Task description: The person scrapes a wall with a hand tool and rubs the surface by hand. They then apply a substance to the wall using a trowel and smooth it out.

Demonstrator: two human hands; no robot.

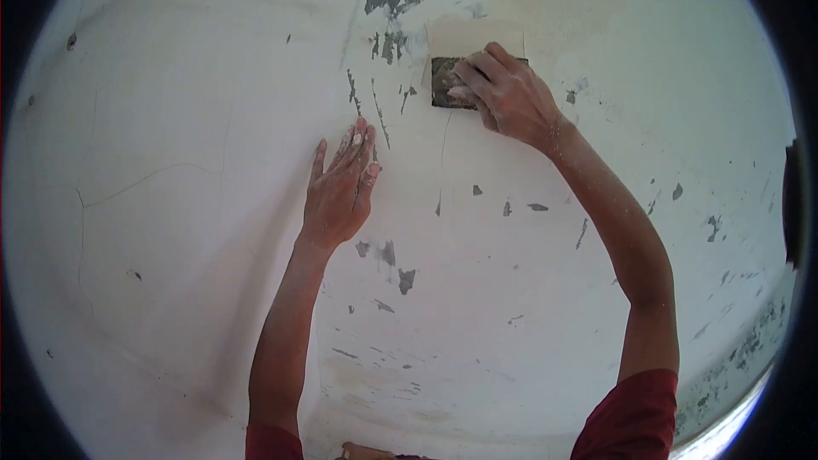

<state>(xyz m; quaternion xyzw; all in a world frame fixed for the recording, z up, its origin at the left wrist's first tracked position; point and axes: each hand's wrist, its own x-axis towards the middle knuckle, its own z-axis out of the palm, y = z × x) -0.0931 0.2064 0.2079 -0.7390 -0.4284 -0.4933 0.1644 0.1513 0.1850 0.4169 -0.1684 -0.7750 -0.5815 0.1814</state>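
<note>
My right hand [513, 98] grips a dark, flat rectangular putty scraper [443, 85], fingers bent over its face, with the blade held against the white wall [511, 315]. Just above the scraper's top edge lies a smooth beige patch of filler [477, 37]. To the left and lower, my left hand [339, 187] rests on the wall with fingers stretched upward, holding nothing. White paste or dust coats its fingers, and the right hand is dusty too.
Grey chipped spots [392, 2] are scattered over the wall around both hands. A thin crack [153, 175] runs across the left part. A dark object [792, 204] stands at the right edge. Part of a foot [366, 451] shows at the bottom.
</note>
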